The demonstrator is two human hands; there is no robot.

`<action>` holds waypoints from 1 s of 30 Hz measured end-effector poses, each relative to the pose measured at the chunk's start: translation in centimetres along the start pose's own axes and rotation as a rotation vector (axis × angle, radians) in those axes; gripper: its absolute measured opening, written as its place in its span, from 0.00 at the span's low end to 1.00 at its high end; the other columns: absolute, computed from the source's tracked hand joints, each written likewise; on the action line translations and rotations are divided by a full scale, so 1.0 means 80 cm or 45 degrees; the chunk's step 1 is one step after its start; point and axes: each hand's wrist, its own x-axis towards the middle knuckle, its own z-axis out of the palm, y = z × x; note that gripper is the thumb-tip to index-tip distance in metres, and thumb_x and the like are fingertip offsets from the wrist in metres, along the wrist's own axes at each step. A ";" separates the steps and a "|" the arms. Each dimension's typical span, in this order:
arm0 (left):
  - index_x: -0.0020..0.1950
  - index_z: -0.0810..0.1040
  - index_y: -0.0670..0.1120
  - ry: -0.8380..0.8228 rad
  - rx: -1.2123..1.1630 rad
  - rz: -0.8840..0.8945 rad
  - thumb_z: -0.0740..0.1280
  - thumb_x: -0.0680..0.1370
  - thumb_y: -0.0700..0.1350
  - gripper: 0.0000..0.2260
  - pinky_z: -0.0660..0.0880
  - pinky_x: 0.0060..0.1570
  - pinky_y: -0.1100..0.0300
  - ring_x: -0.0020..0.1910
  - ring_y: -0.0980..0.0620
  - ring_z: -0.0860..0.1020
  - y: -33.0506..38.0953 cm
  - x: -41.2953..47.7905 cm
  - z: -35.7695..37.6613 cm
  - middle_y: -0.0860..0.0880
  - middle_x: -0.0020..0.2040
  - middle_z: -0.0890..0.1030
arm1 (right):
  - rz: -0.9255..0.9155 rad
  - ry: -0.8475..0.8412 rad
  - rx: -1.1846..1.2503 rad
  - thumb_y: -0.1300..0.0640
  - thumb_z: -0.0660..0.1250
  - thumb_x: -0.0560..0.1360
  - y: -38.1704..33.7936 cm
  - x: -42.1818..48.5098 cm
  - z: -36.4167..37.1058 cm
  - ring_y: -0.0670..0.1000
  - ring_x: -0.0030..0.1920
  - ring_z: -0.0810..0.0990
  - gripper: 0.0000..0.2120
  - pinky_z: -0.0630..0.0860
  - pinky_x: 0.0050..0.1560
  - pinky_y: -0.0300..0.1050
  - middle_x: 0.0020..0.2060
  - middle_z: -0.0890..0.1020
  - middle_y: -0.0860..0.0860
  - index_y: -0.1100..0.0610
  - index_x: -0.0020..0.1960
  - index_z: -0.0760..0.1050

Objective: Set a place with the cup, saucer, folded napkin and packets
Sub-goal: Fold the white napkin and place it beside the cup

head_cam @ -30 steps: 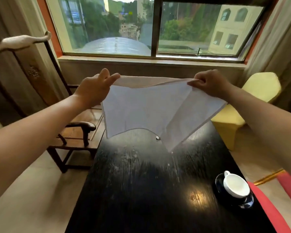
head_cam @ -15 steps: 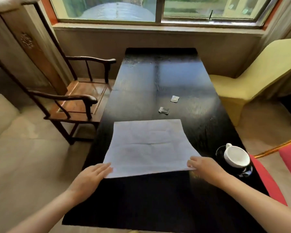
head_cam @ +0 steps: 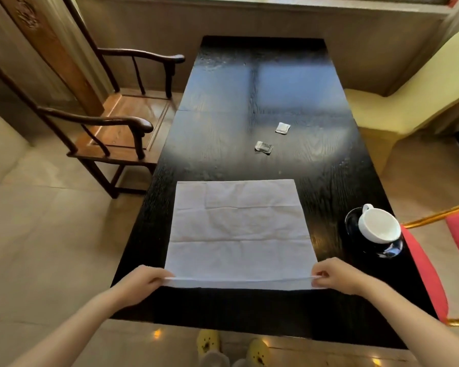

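Observation:
A white napkin (head_cam: pixel 239 231) lies spread flat on the black table (head_cam: pixel 223 102), creased into squares. My left hand (head_cam: pixel 141 283) pinches its near left corner and my right hand (head_cam: pixel 337 276) pinches its near right corner, lifting the near edge a little off the table. A white cup (head_cam: pixel 379 225) stands on a dark saucer (head_cam: pixel 355 221) at the table's right edge, beyond my right hand. Two small packets lie farther up the table: a grey packet (head_cam: pixel 263 147) and a white packet (head_cam: pixel 282 127).
A wooden armchair (head_cam: pixel 122 123) stands left of the table. A yellow chair (head_cam: pixel 408 96) stands at the far right and a red chair (head_cam: pixel 435 260) at the near right, close to the saucer. My yellow slippers (head_cam: pixel 233 348) show below the table's near edge.
The napkin went from held up in the air to lying flat on the table. Both hands now pinch its near corners and lift that edge slightly. My view has tilted down.

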 end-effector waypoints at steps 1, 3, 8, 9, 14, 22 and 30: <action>0.55 0.79 0.56 0.058 -0.137 -0.037 0.63 0.78 0.42 0.11 0.71 0.54 0.70 0.54 0.62 0.77 0.004 0.005 -0.012 0.57 0.54 0.81 | 0.013 0.008 0.073 0.50 0.69 0.71 0.003 0.000 -0.015 0.45 0.37 0.79 0.08 0.76 0.41 0.41 0.35 0.80 0.49 0.50 0.36 0.78; 0.48 0.80 0.58 0.190 -0.465 -0.116 0.65 0.77 0.42 0.10 0.72 0.53 0.66 0.51 0.60 0.79 0.013 0.018 -0.037 0.56 0.49 0.82 | 0.015 0.069 0.282 0.48 0.70 0.71 0.008 0.003 -0.048 0.45 0.36 0.79 0.09 0.75 0.41 0.41 0.33 0.80 0.49 0.53 0.37 0.80; 0.53 0.82 0.46 0.430 -1.081 -0.311 0.67 0.76 0.46 0.09 0.77 0.43 0.58 0.46 0.49 0.82 0.037 0.080 -0.093 0.48 0.46 0.84 | 0.048 0.305 0.915 0.52 0.69 0.72 0.003 0.034 -0.110 0.54 0.47 0.83 0.09 0.79 0.50 0.49 0.44 0.84 0.55 0.58 0.46 0.81; 0.53 0.81 0.46 0.487 -1.111 -0.339 0.67 0.76 0.47 0.09 0.78 0.43 0.56 0.47 0.48 0.81 0.040 0.095 -0.101 0.48 0.47 0.84 | 0.057 0.400 0.971 0.53 0.68 0.73 -0.002 0.045 -0.114 0.55 0.48 0.82 0.09 0.79 0.48 0.49 0.44 0.84 0.55 0.58 0.47 0.81; 0.43 0.80 0.46 0.797 -1.061 -0.431 0.67 0.76 0.50 0.08 0.75 0.43 0.52 0.43 0.46 0.79 0.036 0.186 -0.110 0.45 0.44 0.81 | 0.150 0.877 0.983 0.53 0.62 0.77 -0.024 0.138 -0.123 0.55 0.40 0.77 0.11 0.72 0.40 0.47 0.38 0.79 0.56 0.59 0.44 0.78; 0.41 0.75 0.42 1.083 -0.515 -0.536 0.57 0.80 0.49 0.14 0.65 0.33 0.55 0.37 0.46 0.72 -0.003 0.294 -0.084 0.46 0.37 0.76 | 0.301 1.202 0.397 0.51 0.55 0.80 -0.006 0.274 -0.108 0.59 0.35 0.74 0.17 0.65 0.31 0.45 0.33 0.76 0.56 0.59 0.37 0.70; 0.47 0.72 0.41 1.148 0.003 -0.572 0.54 0.81 0.47 0.12 0.67 0.38 0.50 0.43 0.35 0.76 -0.016 0.331 -0.072 0.38 0.47 0.78 | 0.428 1.327 -0.067 0.53 0.52 0.81 0.000 0.321 -0.096 0.68 0.40 0.79 0.16 0.67 0.37 0.52 0.40 0.81 0.67 0.65 0.47 0.70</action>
